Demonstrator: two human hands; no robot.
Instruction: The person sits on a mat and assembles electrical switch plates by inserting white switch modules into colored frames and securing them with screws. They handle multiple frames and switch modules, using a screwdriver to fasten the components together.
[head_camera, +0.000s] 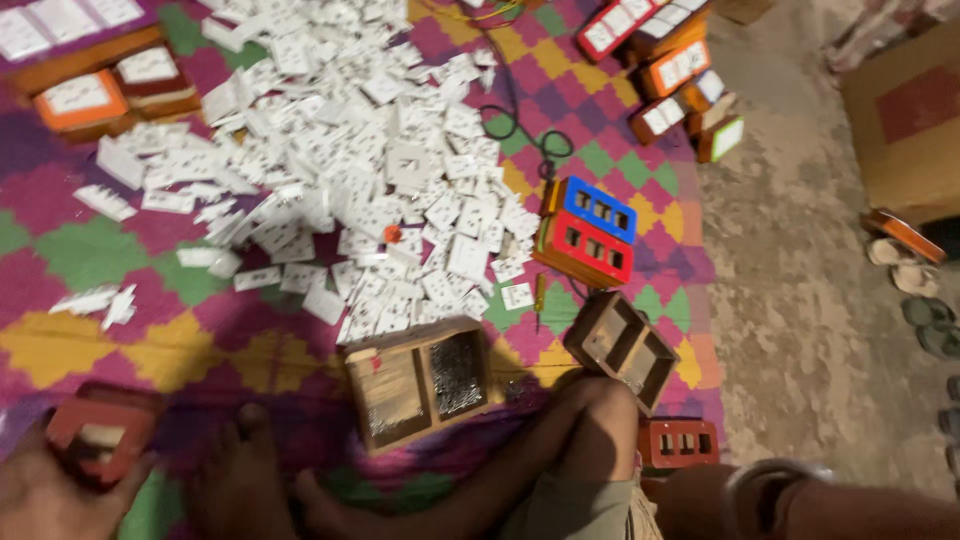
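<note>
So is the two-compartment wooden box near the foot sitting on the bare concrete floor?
No, the two-compartment wooden box sits on the colourful patterned mat, with the bare concrete floor well off to its right.

One heap of white switch plates (340, 170), too many to count. Two open wooden boxes: a two-compartment tray (418, 380) and an empty frame (622, 347). Two stacked boards, blue (598, 209) over red (585, 247). Two bare feet (240, 480). One wrist bangle (765, 480).
</note>
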